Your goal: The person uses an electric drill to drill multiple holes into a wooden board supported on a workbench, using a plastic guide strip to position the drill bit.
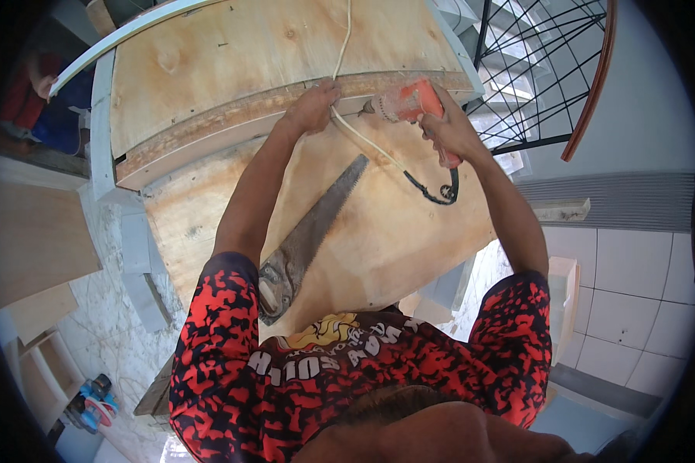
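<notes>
My right hand (454, 133) is wrapped around the handle of an orange power drill (415, 100). Its chuck and bit point left, along a long wooden strip (208, 140). At that strip, my left hand (313, 108) rests with its fingers curled together; what they pinch, if anything, is hidden. A cream power cord (371, 144) passes right by the left fingertips, then joins a black taped length that loops up to the drill handle. Below the hands, a handsaw (316, 224) lies flat on a plywood sheet (409, 239), its wooden handle toward me.
Beyond the strip stands another plywood panel (286, 38) in a pale frame. A black metal rack with a brown rim (591, 85) is at the upper right. Boards (38, 239) and blue-red footwear (93, 405) lie at left. Another person's hand (42, 83) shows at upper left.
</notes>
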`<state>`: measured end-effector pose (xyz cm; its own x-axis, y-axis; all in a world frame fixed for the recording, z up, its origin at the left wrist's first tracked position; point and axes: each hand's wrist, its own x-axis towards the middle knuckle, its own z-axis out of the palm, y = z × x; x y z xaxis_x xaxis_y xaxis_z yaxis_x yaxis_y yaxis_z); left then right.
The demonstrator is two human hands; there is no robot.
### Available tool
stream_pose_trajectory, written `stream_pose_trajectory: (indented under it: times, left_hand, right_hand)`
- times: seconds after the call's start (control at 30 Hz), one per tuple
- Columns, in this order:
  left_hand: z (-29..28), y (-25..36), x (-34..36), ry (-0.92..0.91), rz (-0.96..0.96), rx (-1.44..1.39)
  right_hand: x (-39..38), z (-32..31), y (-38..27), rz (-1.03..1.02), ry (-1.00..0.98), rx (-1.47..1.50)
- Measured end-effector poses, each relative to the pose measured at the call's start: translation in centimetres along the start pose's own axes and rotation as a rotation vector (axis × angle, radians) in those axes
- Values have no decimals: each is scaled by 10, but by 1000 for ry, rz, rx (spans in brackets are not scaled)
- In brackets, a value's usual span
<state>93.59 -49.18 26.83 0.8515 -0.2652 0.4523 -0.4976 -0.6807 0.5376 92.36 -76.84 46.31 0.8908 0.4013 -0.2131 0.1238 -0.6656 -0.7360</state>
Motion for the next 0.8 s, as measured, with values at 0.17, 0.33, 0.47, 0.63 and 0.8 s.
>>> stream_pose_trajectory:
  times: [0.17,0.33,0.47,0.63,0.8]
  left_hand:
    - [-1,2,-2,14,51,-13]
    - [-3,10,-3,241,115,-7]
    - [43,55,-26,444,-297,-147]
    - [97,53,-18,49,-305,115]
    - [131,24,20,-165,-158,361]
  right_hand:
    - [-40,2,18,-125,158,280]
    - [-85,9,29,-158,338,561]
    - [-110,33,46,-234,562,744]
    - [-136,50,50,-175,722,896]
    - [-149,49,61,-175,744,920]
